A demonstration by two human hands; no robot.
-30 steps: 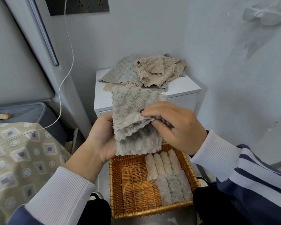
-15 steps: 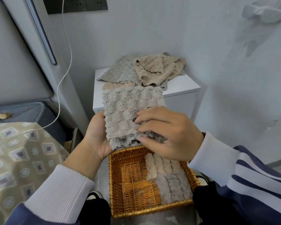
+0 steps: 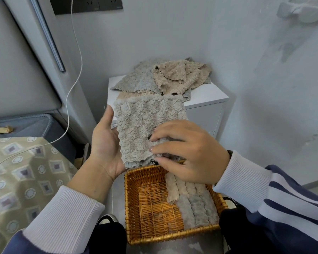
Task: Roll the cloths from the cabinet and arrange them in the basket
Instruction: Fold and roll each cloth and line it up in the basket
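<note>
A grey fluffy cloth point(image 3: 145, 121) lies folded and flat across my left hand point(image 3: 105, 142), whose palm faces up under it with the thumb straight along the cloth's left edge. My right hand point(image 3: 187, 153) sits on the cloth's lower right part, its fingertips curled round the bottom fold. Below them stands a wicker basket point(image 3: 147, 204) with several rolled grey and beige cloths point(image 3: 191, 204) lined up along its right side. More loose cloths point(image 3: 165, 77) are piled on the white cabinet point(image 3: 207, 96) behind.
A bed with a patterned cover point(image 3: 20, 173) fills the left. A white cable point(image 3: 75, 74) hangs from the wall sockets down to it. The wall runs close on the right, with a white hook point(image 3: 301, 10) high up.
The cloth has gone from hanging loosely to lying flat over my left palm. My left thumb has straightened, and my right hand has slid down to the cloth's bottom edge.
</note>
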